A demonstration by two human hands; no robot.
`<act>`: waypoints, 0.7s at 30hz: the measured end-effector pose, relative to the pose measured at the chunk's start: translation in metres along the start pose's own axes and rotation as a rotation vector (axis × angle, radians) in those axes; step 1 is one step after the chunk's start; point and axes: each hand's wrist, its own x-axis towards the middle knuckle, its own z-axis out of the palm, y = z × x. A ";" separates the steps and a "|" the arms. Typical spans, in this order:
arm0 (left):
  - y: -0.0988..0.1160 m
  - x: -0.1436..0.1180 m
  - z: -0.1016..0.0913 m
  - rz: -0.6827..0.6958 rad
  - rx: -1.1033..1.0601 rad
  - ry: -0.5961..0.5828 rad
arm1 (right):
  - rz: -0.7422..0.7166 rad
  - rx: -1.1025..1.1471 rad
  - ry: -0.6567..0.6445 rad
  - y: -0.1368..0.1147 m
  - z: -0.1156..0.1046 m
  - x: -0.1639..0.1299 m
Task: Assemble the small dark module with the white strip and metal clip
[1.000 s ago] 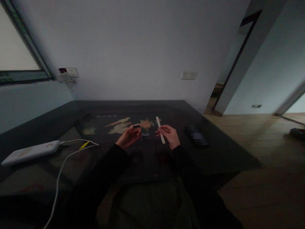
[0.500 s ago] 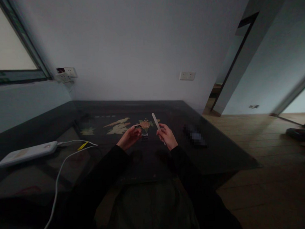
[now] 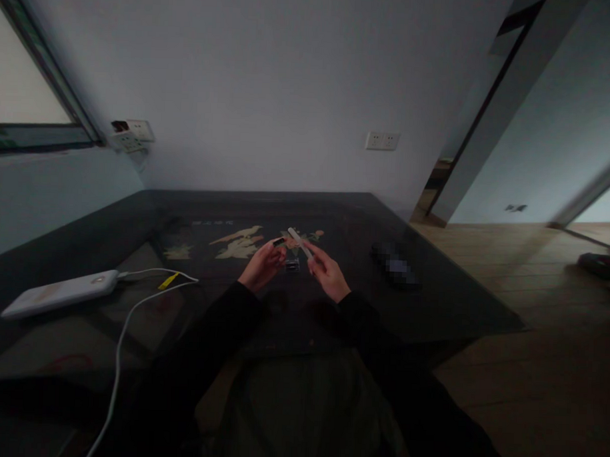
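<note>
Above dark table (image 3: 447, 307), slim white stick (image 3: 299, 242), small dark piece (image 3: 279, 241)

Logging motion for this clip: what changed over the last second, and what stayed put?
The right hand swung the white stick leftward until its tip came close to the small dark piece in the left hand. The hands drew closer together. Both grips held throughout. The power bank, its cable and the small clear item on the table stayed put.
</note>
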 end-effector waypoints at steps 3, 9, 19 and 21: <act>-0.002 -0.001 0.002 0.038 0.020 0.013 | -0.003 -0.026 -0.034 -0.002 0.006 -0.003; -0.003 0.001 0.007 0.065 0.033 0.055 | 0.008 -0.023 -0.055 -0.001 0.009 -0.002; -0.005 0.003 0.007 0.100 0.039 0.081 | -0.126 -0.118 0.023 0.004 0.007 0.002; -0.006 0.005 0.005 0.105 0.042 0.083 | -0.151 -0.115 0.016 0.004 0.009 0.001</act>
